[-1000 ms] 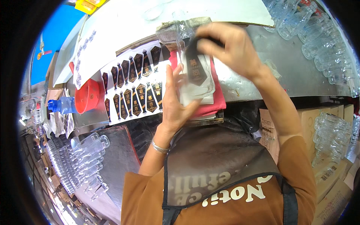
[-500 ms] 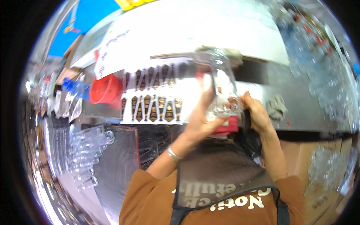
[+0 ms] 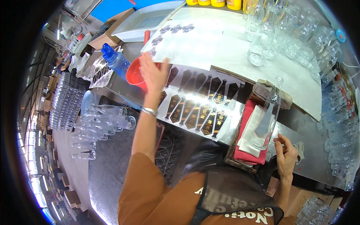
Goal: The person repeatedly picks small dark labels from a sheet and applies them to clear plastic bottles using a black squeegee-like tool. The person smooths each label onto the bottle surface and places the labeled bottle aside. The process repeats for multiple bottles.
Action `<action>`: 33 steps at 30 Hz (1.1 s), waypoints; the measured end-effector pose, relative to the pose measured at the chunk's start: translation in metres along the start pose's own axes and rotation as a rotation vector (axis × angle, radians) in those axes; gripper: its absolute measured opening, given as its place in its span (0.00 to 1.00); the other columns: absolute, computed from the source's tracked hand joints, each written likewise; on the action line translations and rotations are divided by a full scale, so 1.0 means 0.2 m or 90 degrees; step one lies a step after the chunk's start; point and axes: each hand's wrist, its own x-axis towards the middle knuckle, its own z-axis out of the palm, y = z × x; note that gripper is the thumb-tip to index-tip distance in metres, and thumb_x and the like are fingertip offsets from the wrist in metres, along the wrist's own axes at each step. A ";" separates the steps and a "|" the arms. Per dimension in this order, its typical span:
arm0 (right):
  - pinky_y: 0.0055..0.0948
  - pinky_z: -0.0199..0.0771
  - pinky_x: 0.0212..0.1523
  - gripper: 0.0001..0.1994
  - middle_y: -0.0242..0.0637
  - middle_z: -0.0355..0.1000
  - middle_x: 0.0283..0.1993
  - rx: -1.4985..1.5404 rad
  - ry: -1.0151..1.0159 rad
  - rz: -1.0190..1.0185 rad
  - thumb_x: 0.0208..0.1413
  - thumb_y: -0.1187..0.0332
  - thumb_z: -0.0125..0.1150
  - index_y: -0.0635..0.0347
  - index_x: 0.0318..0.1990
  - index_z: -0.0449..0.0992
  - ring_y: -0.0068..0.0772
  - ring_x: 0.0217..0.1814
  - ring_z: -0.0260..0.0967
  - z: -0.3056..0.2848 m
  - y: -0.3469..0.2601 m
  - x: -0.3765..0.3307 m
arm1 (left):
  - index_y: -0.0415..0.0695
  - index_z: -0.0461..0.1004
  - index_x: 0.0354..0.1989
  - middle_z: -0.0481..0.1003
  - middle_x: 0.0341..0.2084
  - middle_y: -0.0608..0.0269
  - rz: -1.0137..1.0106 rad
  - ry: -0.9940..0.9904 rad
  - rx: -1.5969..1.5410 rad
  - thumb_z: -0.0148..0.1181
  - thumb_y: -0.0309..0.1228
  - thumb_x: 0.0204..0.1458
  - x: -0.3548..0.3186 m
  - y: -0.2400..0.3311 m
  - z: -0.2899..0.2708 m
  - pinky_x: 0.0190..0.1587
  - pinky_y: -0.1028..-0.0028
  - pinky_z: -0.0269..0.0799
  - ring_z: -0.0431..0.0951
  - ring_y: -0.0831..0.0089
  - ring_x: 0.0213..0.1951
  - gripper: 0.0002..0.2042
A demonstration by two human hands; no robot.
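Head view: clear bottle point(image 3: 268, 122) now released, so only folded cloths point(image 3: 245, 139) and a fabric roll point(image 3: 261, 90) support it. Left hand point(image 3: 153, 77), fingers spread, has moved to the red bucket point(image 3: 135, 74); right hand point(image 3: 287, 154), loosely open, is near the bottle's base.

I'm in a workshop: glass bottles point(image 3: 338, 144) line the right edge of the table point(image 3: 317, 155), a label sheet point(image 3: 202, 100) its near edge.
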 end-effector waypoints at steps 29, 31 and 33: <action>0.39 0.77 0.41 0.40 0.49 0.76 0.48 -0.122 -0.024 -0.186 0.44 0.69 0.72 0.65 0.68 0.62 0.49 0.42 0.77 0.13 -0.01 -0.04 | 0.37 0.69 0.64 0.74 0.58 0.57 0.011 -0.425 -0.595 0.57 0.29 0.63 -0.36 0.98 -0.40 0.59 0.75 0.68 0.74 0.72 0.56 0.21; 0.38 0.78 0.39 0.39 0.48 0.76 0.47 -0.123 -0.017 -0.197 0.45 0.69 0.72 0.65 0.67 0.63 0.48 0.40 0.77 0.13 -0.02 -0.04 | 0.38 0.69 0.63 0.66 0.65 0.45 0.285 -0.351 -0.447 0.70 0.32 0.51 -0.44 1.25 -0.52 0.69 0.59 0.57 0.65 0.54 0.67 0.30; 0.38 0.78 0.38 0.39 0.47 0.76 0.46 -0.127 -0.008 -0.189 0.45 0.69 0.72 0.65 0.67 0.63 0.47 0.39 0.77 0.11 0.00 -0.04 | 0.32 0.63 0.65 0.60 0.68 0.42 0.437 -0.333 -0.363 0.71 0.41 0.49 -0.55 1.39 -0.55 0.71 0.49 0.47 0.58 0.51 0.71 0.38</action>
